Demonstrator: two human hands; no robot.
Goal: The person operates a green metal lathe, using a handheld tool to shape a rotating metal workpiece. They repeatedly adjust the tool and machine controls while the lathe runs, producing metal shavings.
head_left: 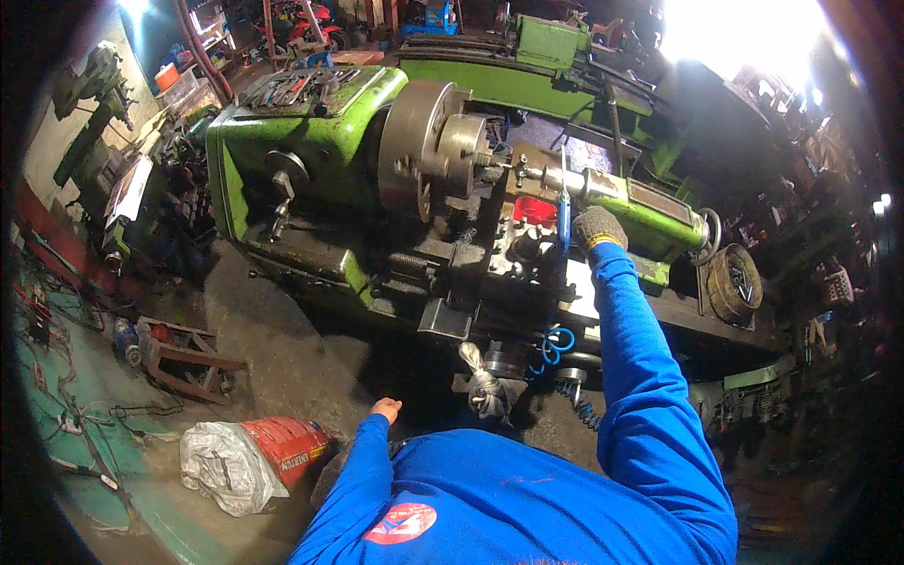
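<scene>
Head view is showing the gloved right hand reaching over a green lathe, just beside a long blue tool. That tool is standing near-upright between the glove and the tool post; whether the fingers are clamping on it, I cannot tell. The bare left hand is hanging low over the floor, its grip too small to make out.

Between the right hand and the big chuck, the tool post and a red tray are standing in the way; the tailstock is crowding its other side. Below, a cloth-wrapped part and a coiled blue hose are sitting between body and machine. Hand tools are lying on the headstock top. A round bin is resting near the tailstock handwheel; a red-and-white sack and a rusty frame are occupying the floor at left.
</scene>
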